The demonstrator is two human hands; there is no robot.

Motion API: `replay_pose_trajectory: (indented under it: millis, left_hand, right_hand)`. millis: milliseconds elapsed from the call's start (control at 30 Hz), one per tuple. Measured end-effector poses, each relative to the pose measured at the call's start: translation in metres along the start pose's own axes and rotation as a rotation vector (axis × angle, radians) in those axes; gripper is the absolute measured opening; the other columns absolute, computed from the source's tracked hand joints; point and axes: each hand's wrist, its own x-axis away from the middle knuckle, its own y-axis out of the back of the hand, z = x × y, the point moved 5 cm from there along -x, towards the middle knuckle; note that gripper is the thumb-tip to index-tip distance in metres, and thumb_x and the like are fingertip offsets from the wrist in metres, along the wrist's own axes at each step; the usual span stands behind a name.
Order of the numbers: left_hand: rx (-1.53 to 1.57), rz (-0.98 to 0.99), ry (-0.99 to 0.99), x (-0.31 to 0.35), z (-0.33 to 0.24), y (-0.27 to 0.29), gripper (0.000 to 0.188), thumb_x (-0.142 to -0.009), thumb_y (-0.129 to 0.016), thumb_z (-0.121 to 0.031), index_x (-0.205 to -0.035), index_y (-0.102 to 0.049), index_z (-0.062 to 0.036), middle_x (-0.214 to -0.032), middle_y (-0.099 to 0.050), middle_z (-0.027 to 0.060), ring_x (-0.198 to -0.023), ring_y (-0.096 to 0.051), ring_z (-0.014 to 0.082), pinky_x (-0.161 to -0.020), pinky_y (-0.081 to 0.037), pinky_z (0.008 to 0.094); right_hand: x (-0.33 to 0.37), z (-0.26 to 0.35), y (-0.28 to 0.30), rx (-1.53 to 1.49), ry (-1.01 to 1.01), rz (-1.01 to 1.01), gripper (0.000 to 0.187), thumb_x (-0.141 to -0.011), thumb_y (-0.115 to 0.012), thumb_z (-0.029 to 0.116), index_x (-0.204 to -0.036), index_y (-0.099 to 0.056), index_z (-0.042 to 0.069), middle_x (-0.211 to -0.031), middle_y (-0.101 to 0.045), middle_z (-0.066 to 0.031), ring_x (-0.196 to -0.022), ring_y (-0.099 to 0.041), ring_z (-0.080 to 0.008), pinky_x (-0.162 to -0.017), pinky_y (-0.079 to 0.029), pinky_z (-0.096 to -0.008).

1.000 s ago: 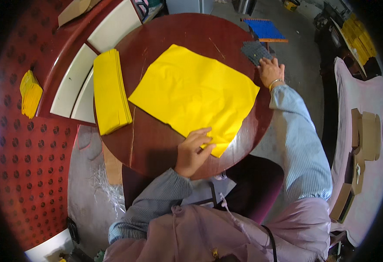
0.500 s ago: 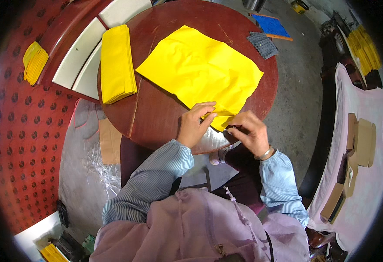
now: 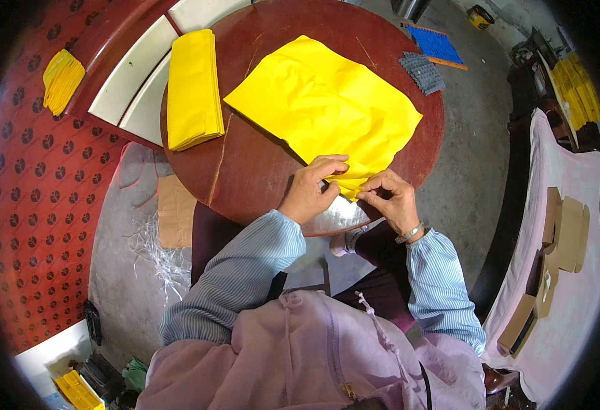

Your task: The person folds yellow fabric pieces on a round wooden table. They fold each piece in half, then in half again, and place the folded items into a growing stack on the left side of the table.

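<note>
A yellow fabric sheet (image 3: 327, 102), slightly wrinkled, lies flat over the middle of the round dark-red table (image 3: 259, 184). Its near corner is gathered into small folds at the table's front edge. My left hand (image 3: 311, 188) rests on that corner, fingers curled over the cloth and thumb close to the folds. Pinched between the thumb and forefinger of my right hand (image 3: 392, 198) is the tip of the same corner. Whether anything small sits inside that pinch is hidden. Left of the sheet stands a thick folded stack of yellow cloth (image 3: 194, 89).
A grey textured mat (image 3: 421, 72) lies at the table's far right edge, with a blue panel (image 3: 437, 44) beyond it. Opened cardboard boxes (image 3: 546, 266) rest on a pink-covered surface at right. Brown cardboard (image 3: 175, 212) and plastic strands (image 3: 160, 256) lie at left.
My right hand has closed in on the sheet's near corner and now pinches it. More folds have gathered there between my hands. The whole view has shifted slightly.
</note>
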Motion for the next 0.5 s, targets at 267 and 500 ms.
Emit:
replay_pose_trajectory:
  millis: [267, 500]
  left_hand:
    - [-0.085, 0.042, 0.000, 0.000, -0.009, -0.001, 0.026, -0.090, -0.076, 0.001, -0.115, -0.075, -0.0036, -0.143, -0.069, 0.0138, -0.131, -0.067, 0.0307, -0.111, -0.056, 0.0389]
    - [-0.022, -0.065, 0.032, -0.003, -0.002, -0.002, 0.016, -0.095, -0.077, -0.007, -0.109, -0.075, 0.0008, -0.132, -0.075, 0.0144, -0.120, -0.073, 0.0297, -0.102, -0.059, 0.0366]
  right_hand:
    - [0.003, 0.003, -0.001, 0.047, 0.018, -0.020, 0.021, -0.087, -0.087, 0.004, -0.104, -0.075, 0.003, -0.093, -0.066, -0.0029, -0.076, -0.063, -0.0103, -0.068, -0.052, -0.0257]
    - [0.009, 0.018, -0.002, 0.100, 0.174, 0.005, 0.022, -0.088, -0.085, 0.004, -0.108, -0.076, 0.005, -0.093, -0.067, -0.0058, -0.075, -0.066, -0.0137, -0.066, -0.054, -0.0283]
